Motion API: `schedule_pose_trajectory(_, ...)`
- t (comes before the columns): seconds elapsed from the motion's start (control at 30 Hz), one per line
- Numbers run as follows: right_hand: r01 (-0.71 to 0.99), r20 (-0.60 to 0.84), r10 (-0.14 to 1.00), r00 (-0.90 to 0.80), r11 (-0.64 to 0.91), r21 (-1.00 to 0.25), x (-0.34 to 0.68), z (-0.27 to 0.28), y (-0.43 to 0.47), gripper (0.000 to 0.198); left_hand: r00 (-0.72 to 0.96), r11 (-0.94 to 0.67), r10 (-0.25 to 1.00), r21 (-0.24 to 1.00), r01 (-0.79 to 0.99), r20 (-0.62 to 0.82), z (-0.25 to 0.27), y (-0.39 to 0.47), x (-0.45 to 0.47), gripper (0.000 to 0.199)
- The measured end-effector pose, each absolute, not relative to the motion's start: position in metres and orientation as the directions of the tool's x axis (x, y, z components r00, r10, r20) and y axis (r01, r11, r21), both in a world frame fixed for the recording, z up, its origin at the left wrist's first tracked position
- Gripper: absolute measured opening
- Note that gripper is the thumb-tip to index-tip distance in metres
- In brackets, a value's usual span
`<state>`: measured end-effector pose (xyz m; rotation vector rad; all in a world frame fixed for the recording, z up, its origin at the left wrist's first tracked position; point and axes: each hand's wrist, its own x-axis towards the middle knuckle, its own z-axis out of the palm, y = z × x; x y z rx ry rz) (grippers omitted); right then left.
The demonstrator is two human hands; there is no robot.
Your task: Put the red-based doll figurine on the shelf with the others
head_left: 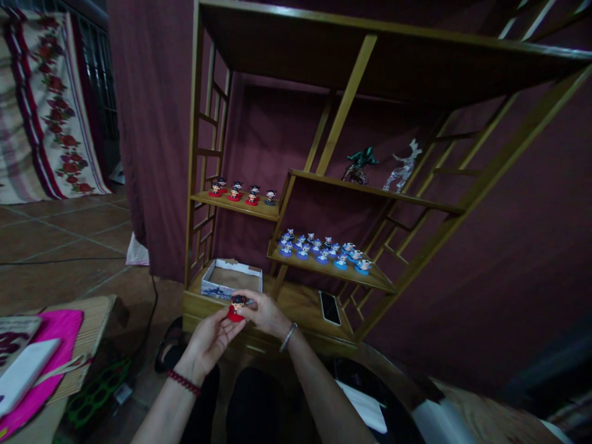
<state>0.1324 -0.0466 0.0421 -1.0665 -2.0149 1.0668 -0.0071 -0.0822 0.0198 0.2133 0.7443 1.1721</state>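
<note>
Latticed wooden shelving (346,105) backs a round-headed figurine (237,305).

No legible text or numbers.

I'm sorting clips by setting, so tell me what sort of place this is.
Most likely a room in a home, though a small shop can't be ruled out. A wooden shelf displays rows of figurines, a flowered cloth hangs at left, and the floor is tiled.
</note>
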Motion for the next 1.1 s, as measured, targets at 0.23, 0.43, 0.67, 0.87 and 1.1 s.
schedule_pose_trajectory(0.23, 0.376, 0.109, 0.843, -0.527, 0.346, -0.860, 0.137, 0.055, -0.046, 0.041, 0.253, 0.394, 0.908, 0.471, -0.790, -0.334, 0.025, -0.085, -0.011, 0.018)
schedule_pose_trajectory(0.43, 0.336, 0.121, 0.817, -0.564, 0.361, -0.870, 0.142, 0.060, -0.047, 0.041, 0.279, 0.390, 0.914, 0.447, -0.805, -0.294, 0.020, -0.087, -0.012, 0.021)
schedule_pose_trajectory(0.67, 0.352, 0.125, 0.817, -0.562, 0.373, -0.859, 0.140, 0.061, -0.048, 0.043, 0.255, 0.367, 0.924, 0.477, -0.799, -0.284, 0.024, -0.089, -0.013, 0.019)
schedule_pose_trajectory(0.87, 0.346, 0.160, 0.823, -0.545, 0.395, -0.851, 0.139, 0.059, -0.048, 0.038, 0.257, 0.363, 0.927, 0.478, -0.800, -0.274, 0.025, -0.091, -0.011, 0.018)
schedule_pose_trajectory(1.1, 0.305, 0.149, 0.833, -0.533, 0.353, -0.884, 0.145, 0.058, -0.047, 0.046, 0.241, 0.349, 0.930, 0.464, -0.814, -0.277, 0.025, -0.086, -0.008, 0.018)
